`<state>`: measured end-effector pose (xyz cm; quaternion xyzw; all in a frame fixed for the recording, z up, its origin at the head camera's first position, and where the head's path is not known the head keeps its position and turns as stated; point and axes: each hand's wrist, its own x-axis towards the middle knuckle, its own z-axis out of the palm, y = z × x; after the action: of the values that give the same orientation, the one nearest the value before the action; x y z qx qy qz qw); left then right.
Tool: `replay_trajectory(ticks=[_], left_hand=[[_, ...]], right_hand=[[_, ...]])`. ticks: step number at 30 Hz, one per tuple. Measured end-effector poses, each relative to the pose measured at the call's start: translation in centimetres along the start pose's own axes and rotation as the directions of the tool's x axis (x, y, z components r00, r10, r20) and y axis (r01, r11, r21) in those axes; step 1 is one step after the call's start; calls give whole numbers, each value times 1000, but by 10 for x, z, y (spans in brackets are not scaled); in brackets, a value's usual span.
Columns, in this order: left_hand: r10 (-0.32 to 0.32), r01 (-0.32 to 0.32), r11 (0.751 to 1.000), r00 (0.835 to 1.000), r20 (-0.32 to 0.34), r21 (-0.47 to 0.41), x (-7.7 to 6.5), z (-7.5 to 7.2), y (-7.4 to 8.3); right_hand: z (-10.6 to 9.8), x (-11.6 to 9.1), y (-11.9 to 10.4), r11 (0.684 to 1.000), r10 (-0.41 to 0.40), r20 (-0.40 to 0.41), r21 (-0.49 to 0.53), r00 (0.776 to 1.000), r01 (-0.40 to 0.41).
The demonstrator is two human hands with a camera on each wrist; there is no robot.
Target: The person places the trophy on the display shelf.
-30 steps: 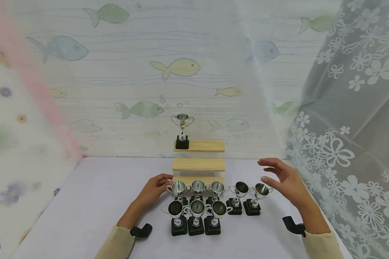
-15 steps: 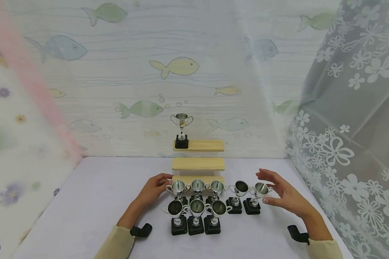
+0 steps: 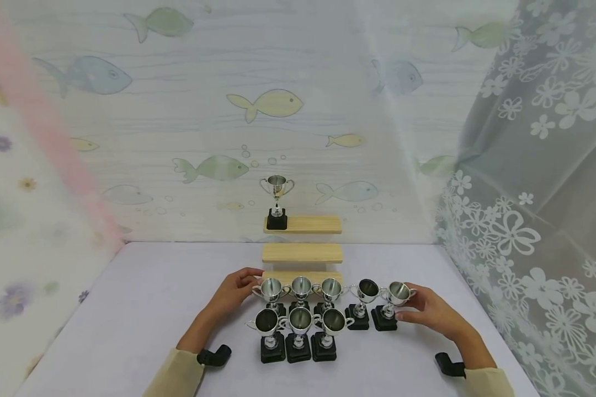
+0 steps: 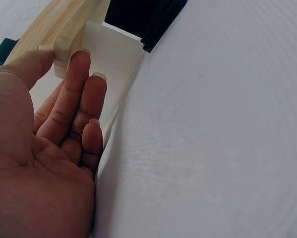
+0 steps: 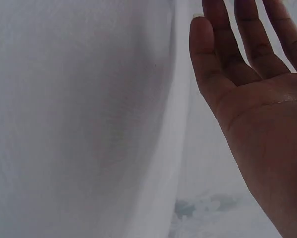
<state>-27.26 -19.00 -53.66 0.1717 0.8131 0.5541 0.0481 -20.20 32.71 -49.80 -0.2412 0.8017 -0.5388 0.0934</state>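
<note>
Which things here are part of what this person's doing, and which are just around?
Probably part of the job:
nine small trophies, one on the top plank
middle plank
lowest plank, touched by the left hand
right hand, at the rightmost trophy

Seemingly just around:
fish-print backdrop
flowered curtain

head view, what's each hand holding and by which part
Left hand: the lowest wooden board, by its left end. Right hand: at the rightmost trophy; whether it grips cannot be told.
</note>
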Motion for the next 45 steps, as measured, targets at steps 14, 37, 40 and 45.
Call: replay_trajectory(ticks=[14,37,40,45], left_hand=[[22,-21,999,1000,17,-35,-1,0,1],[6,-5,1000,1000,11,-11,-2,0,0],[6,-6,1000,1000,13,-12,-1,1,0],[15,-15,1000,1000,14,-10,-1,0,2]], right_hand=[[9,7,7,999,-15,-28,37,999,16],[4,5,-14,995,-101,-67,-18,993,100],[0,5,-20,995,-103,-69,-28,992,101],[-8,9,-31,995,-92,-81,-47,992,89]])
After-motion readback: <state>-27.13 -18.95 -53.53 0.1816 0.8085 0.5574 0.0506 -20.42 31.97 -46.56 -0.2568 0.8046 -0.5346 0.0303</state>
